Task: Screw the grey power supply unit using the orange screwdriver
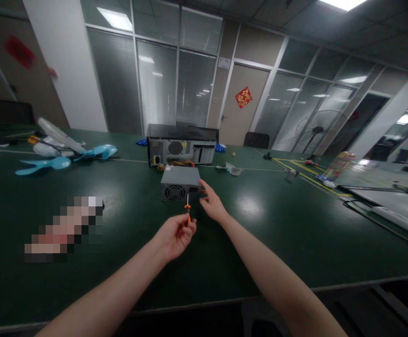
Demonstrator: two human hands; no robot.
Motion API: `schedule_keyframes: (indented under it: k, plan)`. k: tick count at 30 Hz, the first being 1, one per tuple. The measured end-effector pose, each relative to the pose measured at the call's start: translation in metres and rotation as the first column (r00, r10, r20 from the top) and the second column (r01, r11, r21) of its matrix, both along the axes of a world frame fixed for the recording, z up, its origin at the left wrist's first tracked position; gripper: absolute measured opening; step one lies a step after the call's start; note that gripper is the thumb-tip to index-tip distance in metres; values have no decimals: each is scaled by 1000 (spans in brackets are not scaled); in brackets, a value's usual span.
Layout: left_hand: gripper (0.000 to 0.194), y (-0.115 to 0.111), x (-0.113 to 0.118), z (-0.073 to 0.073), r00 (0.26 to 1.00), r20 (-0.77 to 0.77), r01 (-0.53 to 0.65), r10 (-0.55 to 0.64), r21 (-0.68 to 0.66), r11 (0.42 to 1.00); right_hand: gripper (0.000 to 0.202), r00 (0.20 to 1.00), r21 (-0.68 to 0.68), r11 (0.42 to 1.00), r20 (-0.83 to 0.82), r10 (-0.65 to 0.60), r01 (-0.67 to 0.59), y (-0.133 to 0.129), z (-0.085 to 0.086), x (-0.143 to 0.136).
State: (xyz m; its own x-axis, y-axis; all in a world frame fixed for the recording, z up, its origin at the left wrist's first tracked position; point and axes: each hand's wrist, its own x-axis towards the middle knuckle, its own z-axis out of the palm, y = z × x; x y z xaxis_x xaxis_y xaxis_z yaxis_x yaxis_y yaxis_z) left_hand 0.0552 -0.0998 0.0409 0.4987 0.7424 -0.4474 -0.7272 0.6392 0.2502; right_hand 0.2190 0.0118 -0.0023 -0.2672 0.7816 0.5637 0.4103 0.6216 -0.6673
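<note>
- A grey metal power supply unit (181,176) is set on the green desk (267,262), centred in front of the person; its fan grille (174,192) is turned toward the viewer.
- A screwdriver (189,219) with an orange-and-dark handle is held in the left hand (175,236), the fingers being curled closed around the handle.
- The screwdriver's shaft is directed upward and away, its tip being placed at the face of the unit, just right of the grille; whether a screw is engaged cannot be told.
- The right hand (211,204) is placed at the unit's right side near the front corner; the forefinger is extended along the side and is well parted from the thumb, with no closed grip formed.
- Behind the unit, a black-framed computer case (182,146) is laid on its side, its rear panel being exposed; coloured wires (181,163) are seen between the two.
- A blue glove (220,148) is partly shown beside the case's right end, and a clear plastic wrapper (232,169) is seen nearer, to the right.
- At the left, pale-blue fan blades (54,163) are spread on the desk; nearer, an item (63,229) is hidden by pixelation.
</note>
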Motion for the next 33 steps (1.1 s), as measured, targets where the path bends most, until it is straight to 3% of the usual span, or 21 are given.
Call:
schedule_keyframes:
  k: [6,11,18,25,28,33]
  plan:
    - [9,-2,3,4,998,63,-26,27,-18,1000,69,1000,8,1000,-6,-1,1,-1,1,-1]
    - [18,-1,4,2,987,158,-3,2,5,1000,70,1000,1,1000,-8,1,-1,-2,1,-1]
    - [20,1,5,-7,998,-62,-12,16,60,998,69,1000,-7,1000,-2,-5,5,-5,4,0]
    - [13,0,8,-7,974,-158,-161,164,32,986,69,1000,-12,1000,4,-14,14,-4,3,-1]
    - [10,-2,9,-4,978,-142,-150,151,18,989,69,1000,-4,1000,2,-3,3,-3,2,0]
    - [24,-2,5,-6,994,-106,-29,34,46,999,70,1000,0,1000,-1,4,-4,-3,2,0]
